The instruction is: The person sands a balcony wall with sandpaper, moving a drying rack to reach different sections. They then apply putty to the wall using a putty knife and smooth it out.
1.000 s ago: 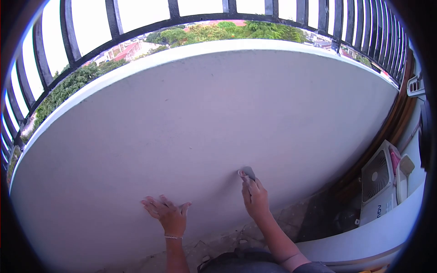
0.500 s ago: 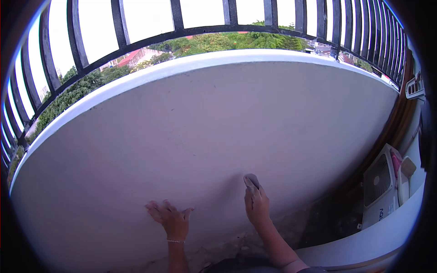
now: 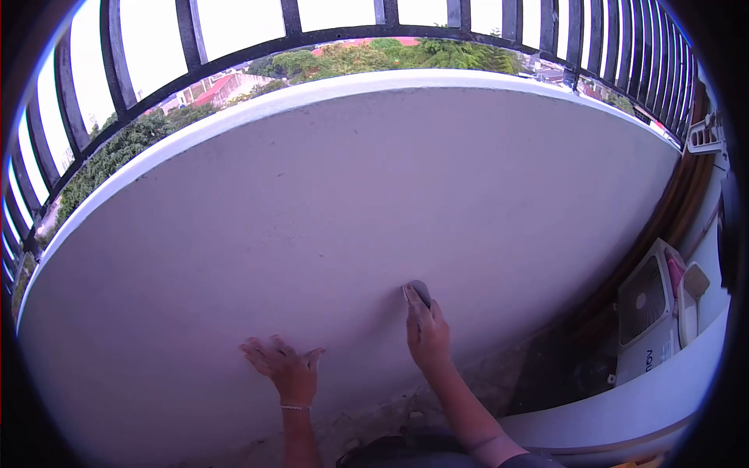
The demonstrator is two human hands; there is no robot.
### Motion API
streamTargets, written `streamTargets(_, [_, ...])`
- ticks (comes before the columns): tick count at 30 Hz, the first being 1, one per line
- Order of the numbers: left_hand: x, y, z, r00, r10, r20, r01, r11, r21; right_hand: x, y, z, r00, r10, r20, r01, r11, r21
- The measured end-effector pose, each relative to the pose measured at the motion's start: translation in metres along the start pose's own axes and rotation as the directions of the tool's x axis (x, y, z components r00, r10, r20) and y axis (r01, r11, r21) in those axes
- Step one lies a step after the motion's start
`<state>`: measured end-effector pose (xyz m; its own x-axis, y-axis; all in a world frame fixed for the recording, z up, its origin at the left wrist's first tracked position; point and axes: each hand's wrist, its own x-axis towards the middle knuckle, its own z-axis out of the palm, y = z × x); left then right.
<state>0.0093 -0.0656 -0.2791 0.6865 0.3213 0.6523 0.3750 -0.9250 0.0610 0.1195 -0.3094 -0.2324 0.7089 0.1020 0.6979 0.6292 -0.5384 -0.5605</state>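
My right hand (image 3: 428, 331) grips a small grey rounded pad (image 3: 420, 292), held against or very near the pale plastered wall (image 3: 437, 195). The pad's exact kind is hard to make out, and part of it is covered by my fingers. To the left, my left hand (image 3: 285, 370) lies with fingers spread on the wall's lower part. A thin light bracelet (image 3: 296, 407) circles that wrist. Small marks and specks dot the wall's surface.
Above the wall's white ledge (image 3: 374, 80) runs a black metal railing (image 3: 292, 31), with trees and roofs beyond. At right stands an air-conditioner outdoor unit (image 3: 646, 312) with a pink item and a white tray-like piece by it. Debris lies on the floor (image 3: 406, 413).
My right hand with the grey pad has shifted slightly left and up along the wall. The view has tilted a little; my left hand stays spread on the wall.
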Motion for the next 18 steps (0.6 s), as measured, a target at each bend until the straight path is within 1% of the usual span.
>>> streamTargets(2, [-0.002,0.001,0.001,0.999,-0.023,0.029,0.023,1.000,0.006,-0.004,0.005,0.008,0.998,0.002,0.062,0.004,0.995,-0.097])
streamTargets(4, [-0.003,-0.001,0.005,0.999,-0.032,0.034,0.032,0.999,0.011,-0.014,0.014,0.013,0.999,0.000,0.040,0.003,0.997,-0.081])
streamTargets(6, [-0.002,-0.001,0.005,1.000,-0.011,-0.001,0.011,1.000,0.018,-0.019,0.016,0.014,1.000,0.011,0.020,-0.010,0.999,-0.036])
streamTargets(8, [-0.002,-0.001,0.005,1.000,-0.002,-0.023,0.002,1.000,0.017,-0.013,0.001,0.004,0.999,0.041,0.005,-0.042,0.999,0.032])
streamTargets(11, [-0.001,-0.001,0.005,0.999,0.015,-0.031,-0.014,1.000,0.020,0.004,-0.014,-0.002,0.998,-0.020,-0.062,0.022,1.000,0.022])
streamTargets(13, [0.001,0.000,0.000,0.998,0.046,-0.036,-0.045,0.998,0.043,0.005,-0.005,0.002,1.000,-0.010,-0.023,0.009,1.000,-0.030])
streamTargets(16, [-0.002,0.001,0.000,0.995,-0.051,0.086,0.048,0.998,0.029,-0.003,0.009,0.002,0.999,-0.014,0.047,0.020,0.992,-0.128])
streamTargets(17, [-0.003,0.001,-0.001,0.998,-0.028,0.061,0.027,0.999,0.028,-0.008,0.012,-0.002,0.997,-0.015,0.078,0.028,0.986,-0.164])
streamTargets(18, [-0.002,0.000,-0.001,0.999,-0.005,0.034,0.004,1.000,0.027,-0.010,0.013,-0.005,0.997,-0.008,0.079,0.021,0.988,-0.155])
